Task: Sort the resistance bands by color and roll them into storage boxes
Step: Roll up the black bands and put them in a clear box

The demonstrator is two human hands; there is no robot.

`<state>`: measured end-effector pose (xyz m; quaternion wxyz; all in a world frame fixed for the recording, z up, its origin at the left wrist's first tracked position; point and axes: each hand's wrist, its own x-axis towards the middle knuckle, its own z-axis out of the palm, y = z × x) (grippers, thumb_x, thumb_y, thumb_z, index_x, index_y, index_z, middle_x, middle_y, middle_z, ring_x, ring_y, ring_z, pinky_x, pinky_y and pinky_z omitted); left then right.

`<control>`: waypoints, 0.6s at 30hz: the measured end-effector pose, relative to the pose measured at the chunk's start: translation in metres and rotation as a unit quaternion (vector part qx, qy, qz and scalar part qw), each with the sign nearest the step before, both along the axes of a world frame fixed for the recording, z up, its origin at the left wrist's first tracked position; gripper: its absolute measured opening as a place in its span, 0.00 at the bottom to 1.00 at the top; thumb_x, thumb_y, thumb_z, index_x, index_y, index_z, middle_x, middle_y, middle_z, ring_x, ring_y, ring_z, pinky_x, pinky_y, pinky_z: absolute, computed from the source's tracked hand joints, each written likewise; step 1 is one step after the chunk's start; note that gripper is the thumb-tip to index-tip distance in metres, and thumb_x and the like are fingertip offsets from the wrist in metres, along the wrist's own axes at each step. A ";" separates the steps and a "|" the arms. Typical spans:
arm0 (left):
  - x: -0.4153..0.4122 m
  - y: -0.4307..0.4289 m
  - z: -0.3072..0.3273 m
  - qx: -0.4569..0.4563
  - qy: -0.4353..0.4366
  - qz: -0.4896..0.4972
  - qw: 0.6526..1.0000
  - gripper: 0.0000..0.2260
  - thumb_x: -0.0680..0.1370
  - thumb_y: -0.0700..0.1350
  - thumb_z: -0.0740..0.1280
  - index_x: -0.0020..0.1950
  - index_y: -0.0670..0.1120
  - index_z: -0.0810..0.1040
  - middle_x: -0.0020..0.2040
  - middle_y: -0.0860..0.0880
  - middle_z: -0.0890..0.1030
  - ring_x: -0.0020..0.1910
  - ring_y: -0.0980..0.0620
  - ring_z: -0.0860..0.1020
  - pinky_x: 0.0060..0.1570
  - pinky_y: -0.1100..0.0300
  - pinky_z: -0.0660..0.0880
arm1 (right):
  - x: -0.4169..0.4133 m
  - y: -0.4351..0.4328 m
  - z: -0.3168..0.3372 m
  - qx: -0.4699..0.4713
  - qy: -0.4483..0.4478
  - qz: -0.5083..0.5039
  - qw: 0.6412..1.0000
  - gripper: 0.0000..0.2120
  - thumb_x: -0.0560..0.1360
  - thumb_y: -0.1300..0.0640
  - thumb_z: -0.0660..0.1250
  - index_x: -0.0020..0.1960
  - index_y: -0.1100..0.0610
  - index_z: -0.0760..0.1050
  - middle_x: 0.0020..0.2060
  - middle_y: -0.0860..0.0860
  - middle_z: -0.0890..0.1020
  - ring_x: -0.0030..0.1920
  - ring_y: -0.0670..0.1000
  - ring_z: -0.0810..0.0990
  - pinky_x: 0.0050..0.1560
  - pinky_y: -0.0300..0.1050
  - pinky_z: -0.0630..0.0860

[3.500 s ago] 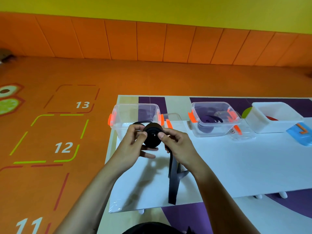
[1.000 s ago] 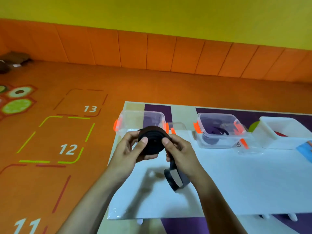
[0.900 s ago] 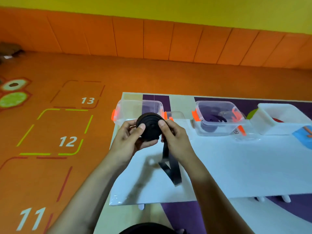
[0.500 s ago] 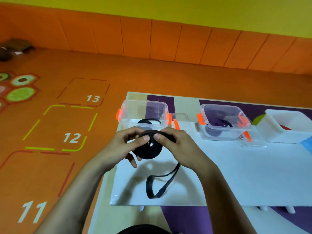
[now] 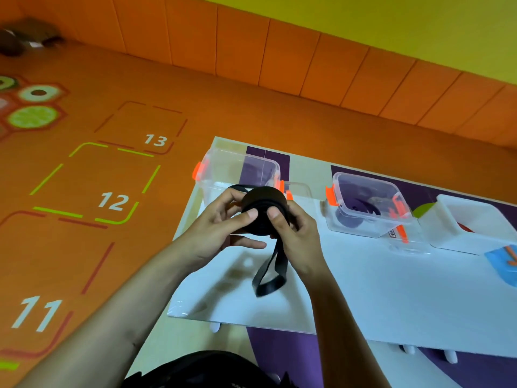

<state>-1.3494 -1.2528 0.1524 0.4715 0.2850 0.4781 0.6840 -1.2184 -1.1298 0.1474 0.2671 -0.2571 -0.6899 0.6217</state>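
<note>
1. Step in hand: rolling the black band (image 5: 264, 208), held above the table (image 5: 377, 289) between both hands.
2. Left hand (image 5: 221, 228) and right hand (image 5: 296, 236) curl round the coil, thumbs pressing its face.
3. Loose tail (image 5: 270, 275) hangs at 6 o'clock; next, wind it in.
4. Clear box (image 5: 223, 169) stands at 12 o'clock of the coil.

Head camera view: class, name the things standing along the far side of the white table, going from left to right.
left clear box → second clear box, holding purple bands → white box → blue card. In front, the left hand and right hand grip the black band.
</note>
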 end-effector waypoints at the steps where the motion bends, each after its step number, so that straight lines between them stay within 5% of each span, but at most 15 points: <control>1: 0.002 0.001 -0.001 -0.002 -0.011 -0.002 1.000 0.07 0.78 0.43 0.68 0.54 0.44 0.73 0.59 0.40 0.81 0.58 0.36 0.83 0.46 0.46 0.83 | 0.002 0.001 -0.002 -0.003 -0.004 -0.006 1.000 0.12 0.77 0.49 0.70 0.57 0.54 0.82 0.45 0.54 0.84 0.43 0.46 0.80 0.44 0.42 0.78; 6: 0.007 0.006 -0.002 -0.077 -0.031 -0.031 0.996 0.10 0.80 0.46 0.67 0.57 0.42 0.72 0.55 0.39 0.82 0.53 0.36 0.85 0.37 0.48 0.83 | 0.007 0.013 -0.002 0.000 -0.027 -0.013 1.000 0.09 0.77 0.49 0.73 0.51 0.53 0.84 0.41 0.50 0.85 0.43 0.46 0.80 0.46 0.39 0.76; 12: -0.015 -0.006 -0.007 -0.114 0.167 -0.040 0.979 0.08 0.80 0.45 0.70 0.58 0.44 0.79 0.51 0.46 0.80 0.37 0.44 0.81 0.30 0.53 0.77 | 0.011 0.024 0.003 0.048 -0.117 0.076 0.989 0.08 0.73 0.49 0.78 0.47 0.52 0.86 0.40 0.53 0.85 0.42 0.46 0.82 0.47 0.40 0.76; 18: -0.021 -0.010 -0.006 -0.081 0.231 -0.027 0.969 0.14 0.79 0.50 0.69 0.62 0.45 0.78 0.49 0.48 0.80 0.35 0.37 0.83 0.39 0.49 0.82 | 0.009 0.023 0.000 0.034 -0.123 0.098 0.987 0.09 0.72 0.49 0.79 0.52 0.48 0.86 0.50 0.53 0.82 0.45 0.45 0.82 0.48 0.38 0.77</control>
